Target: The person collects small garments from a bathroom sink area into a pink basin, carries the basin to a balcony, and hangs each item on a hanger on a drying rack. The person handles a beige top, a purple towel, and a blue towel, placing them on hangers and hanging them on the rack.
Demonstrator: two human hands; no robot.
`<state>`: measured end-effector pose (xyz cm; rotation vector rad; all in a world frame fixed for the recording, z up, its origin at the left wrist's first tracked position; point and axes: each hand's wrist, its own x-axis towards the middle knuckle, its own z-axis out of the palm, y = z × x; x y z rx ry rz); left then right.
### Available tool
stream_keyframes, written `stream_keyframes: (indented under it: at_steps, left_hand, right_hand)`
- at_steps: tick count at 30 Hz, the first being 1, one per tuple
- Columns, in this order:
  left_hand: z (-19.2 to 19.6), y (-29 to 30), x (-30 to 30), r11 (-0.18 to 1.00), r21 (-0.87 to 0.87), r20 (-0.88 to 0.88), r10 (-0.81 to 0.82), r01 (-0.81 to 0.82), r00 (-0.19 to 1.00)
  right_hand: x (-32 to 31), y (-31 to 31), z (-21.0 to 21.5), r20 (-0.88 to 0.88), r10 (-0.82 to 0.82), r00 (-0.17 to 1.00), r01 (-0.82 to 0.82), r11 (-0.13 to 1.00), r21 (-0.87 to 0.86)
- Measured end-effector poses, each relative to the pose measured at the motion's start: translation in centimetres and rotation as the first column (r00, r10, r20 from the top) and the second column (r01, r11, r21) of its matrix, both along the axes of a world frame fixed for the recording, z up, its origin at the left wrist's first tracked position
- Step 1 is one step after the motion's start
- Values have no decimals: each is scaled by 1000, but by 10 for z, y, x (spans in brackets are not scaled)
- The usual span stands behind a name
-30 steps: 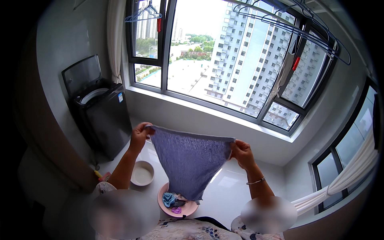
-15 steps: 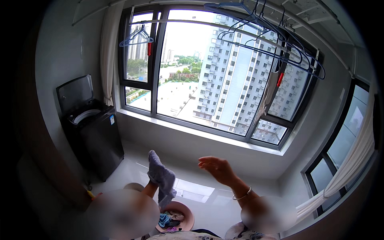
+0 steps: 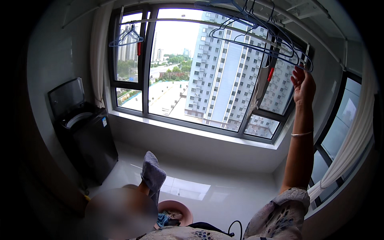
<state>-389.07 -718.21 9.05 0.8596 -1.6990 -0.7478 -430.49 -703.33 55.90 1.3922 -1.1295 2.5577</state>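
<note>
A grey-purple cloth (image 3: 153, 173) is draped over my left hand (image 3: 143, 187) at the lower left. It hides the fingers, and one end hangs down toward a pink basin (image 3: 189, 211). My right arm stretches up on the right side, with a bracelet at the wrist. At its top, my right hand (image 3: 305, 86) has its fingers curled at the lower corner of a blue clothes hanger (image 3: 289, 54). That hanger is among several on the overhead rail; the fingertips partly overlap its corner. Clothes of several colours (image 3: 170, 219) lie in the basin.
A dark top-loading washing machine (image 3: 86, 140) with its lid up stands on the left. More hangers (image 3: 130, 38) hang in a bunch at the rail's left. A wide window (image 3: 192, 124) fills the far wall, and a white curtain (image 3: 340, 168) hangs at the right.
My right hand has risen from mid-view to the hanger at the upper right. The left hand still has the cloth, seen slightly further left. The whole view has shifted a little.
</note>
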Motion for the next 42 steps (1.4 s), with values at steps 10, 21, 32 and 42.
stream_keyframes:
  at_steps: [10, 21, 32, 42]
  left_hand:
    - [11, 7, 2, 1000, 11, -55, -25, 26, 998]
    - [5, 17, -2, 996, 39, -68, -74, 77, 995]
    - [31, 25, -9, 911, -408, 477, 266, -57, 837]
    - [-56, -11, 20, 922, -375, 510, 295, -99, 808]
  right_hand:
    - [10, -7, 137, -582, 199, 789, 219, 794, 568]
    - [22, -39, 121, -344, -41, 938, 164, 928, 335]
    - [1, -6, -222, 52, 379, 924, -379, 888, 259]
    - [102, -59, -416, 633, 398, 664, -747, 392, 537]
